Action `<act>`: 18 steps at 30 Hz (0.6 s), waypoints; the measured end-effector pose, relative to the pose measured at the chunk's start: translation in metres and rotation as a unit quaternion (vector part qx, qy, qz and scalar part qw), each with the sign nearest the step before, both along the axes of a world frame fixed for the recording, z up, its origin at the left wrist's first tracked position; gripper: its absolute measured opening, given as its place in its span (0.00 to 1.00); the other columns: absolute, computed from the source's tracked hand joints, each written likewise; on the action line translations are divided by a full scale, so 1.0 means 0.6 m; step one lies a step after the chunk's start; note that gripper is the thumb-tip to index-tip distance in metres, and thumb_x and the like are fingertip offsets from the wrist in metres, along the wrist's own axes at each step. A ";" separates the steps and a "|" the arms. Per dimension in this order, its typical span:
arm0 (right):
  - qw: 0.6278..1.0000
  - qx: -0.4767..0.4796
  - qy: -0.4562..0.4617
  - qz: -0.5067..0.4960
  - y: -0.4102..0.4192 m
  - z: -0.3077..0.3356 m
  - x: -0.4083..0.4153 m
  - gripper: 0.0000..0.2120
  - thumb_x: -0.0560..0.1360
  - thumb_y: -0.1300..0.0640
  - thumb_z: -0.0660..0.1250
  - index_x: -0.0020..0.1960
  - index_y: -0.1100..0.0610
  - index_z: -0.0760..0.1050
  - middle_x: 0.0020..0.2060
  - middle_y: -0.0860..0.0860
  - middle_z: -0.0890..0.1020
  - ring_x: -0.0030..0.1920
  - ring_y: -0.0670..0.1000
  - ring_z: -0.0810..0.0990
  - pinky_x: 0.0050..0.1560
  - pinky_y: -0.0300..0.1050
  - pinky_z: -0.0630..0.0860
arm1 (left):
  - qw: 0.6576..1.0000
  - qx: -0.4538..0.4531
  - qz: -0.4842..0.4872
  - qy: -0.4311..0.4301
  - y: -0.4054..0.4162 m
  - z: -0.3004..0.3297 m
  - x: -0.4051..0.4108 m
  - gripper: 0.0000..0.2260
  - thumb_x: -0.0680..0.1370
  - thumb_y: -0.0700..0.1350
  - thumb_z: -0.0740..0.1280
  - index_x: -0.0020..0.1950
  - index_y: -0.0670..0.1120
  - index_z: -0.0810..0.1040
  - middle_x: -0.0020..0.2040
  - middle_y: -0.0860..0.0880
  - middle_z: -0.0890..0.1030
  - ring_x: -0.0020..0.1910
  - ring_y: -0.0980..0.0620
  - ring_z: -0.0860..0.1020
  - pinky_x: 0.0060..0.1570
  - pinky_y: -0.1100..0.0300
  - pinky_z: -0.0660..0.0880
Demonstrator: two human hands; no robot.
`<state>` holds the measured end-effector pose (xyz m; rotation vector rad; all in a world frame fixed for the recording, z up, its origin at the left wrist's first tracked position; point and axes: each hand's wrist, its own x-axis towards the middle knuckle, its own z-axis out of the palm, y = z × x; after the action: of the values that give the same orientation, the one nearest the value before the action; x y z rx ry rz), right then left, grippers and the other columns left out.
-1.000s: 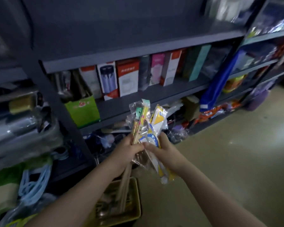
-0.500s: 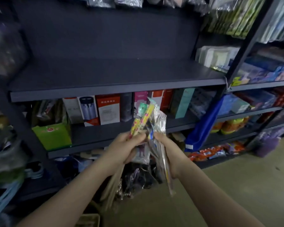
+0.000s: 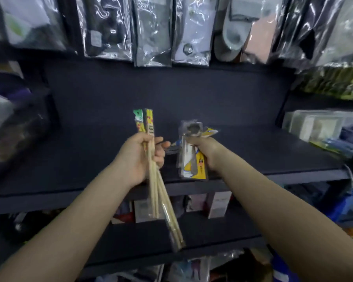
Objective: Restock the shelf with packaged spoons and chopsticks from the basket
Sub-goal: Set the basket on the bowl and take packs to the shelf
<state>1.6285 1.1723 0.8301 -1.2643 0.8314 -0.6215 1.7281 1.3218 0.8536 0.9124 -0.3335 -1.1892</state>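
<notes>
Chopstick packs (image 3: pixel 153 169) fill the left hand's (image 3: pixel 140 157) grip; right hand (image 3: pixel 207 152) clasps spoon packs (image 3: pixel 192 159) above the shelf (image 3: pixel 273 151).

**Two hands, two packs, dark shelf**

Left hand (image 3: pixel 140 157): grips chopstick packs (image 3: pixel 154 180), printed tops above the fist, bare sticks fanning out below it. Right hand (image 3: pixel 207 152): grips spoon packs (image 3: pixel 192 159), yellow card below the fist. Shelf (image 3: pixel 69 159): dark board behind both fists. Bagged goods (image 3: pixel 153 31): hanging in a row above the hands.

Packaged chopsticks (image 3: pixel 154 180) and packaged spoons (image 3: pixel 192 159), upright, apart, above dark shelf (image 3: pixel 69 159).
</notes>
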 end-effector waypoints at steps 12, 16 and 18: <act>0.916 -0.328 0.211 0.095 -0.106 0.037 0.032 0.21 0.78 0.41 0.54 0.45 0.55 0.77 0.47 0.53 0.78 0.51 0.51 0.75 0.54 0.45 0.70 | 0.996 -0.032 0.078 0.000 -0.135 0.006 -0.009 0.10 0.80 0.33 0.50 0.43 0.42 0.66 0.39 0.41 0.75 0.44 0.43 0.78 0.45 0.51 0.75; 0.928 -0.165 0.131 0.306 -0.071 0.086 -0.099 0.22 0.78 0.39 0.51 0.52 0.55 0.73 0.44 0.55 0.80 0.40 0.52 0.79 0.40 0.42 0.77 | 0.990 -0.109 0.077 -0.053 -0.196 0.025 -0.067 0.05 0.80 0.33 0.54 0.49 0.41 0.66 0.39 0.42 0.77 0.44 0.46 0.80 0.58 0.53 0.75; 0.903 -0.276 0.172 0.280 -0.068 0.082 -0.151 0.14 0.78 0.48 0.60 0.58 0.55 0.70 0.43 0.53 0.79 0.38 0.50 0.79 0.39 0.43 0.78 | 0.984 -0.135 0.073 -0.093 -0.235 0.034 -0.110 0.06 0.79 0.33 0.55 0.53 0.43 0.64 0.42 0.42 0.78 0.50 0.45 0.80 0.59 0.55 0.73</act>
<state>1.5382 1.1317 0.8793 -2.0765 0.5346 -0.1567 1.6623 1.1807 0.8740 0.7974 -0.5546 -0.9004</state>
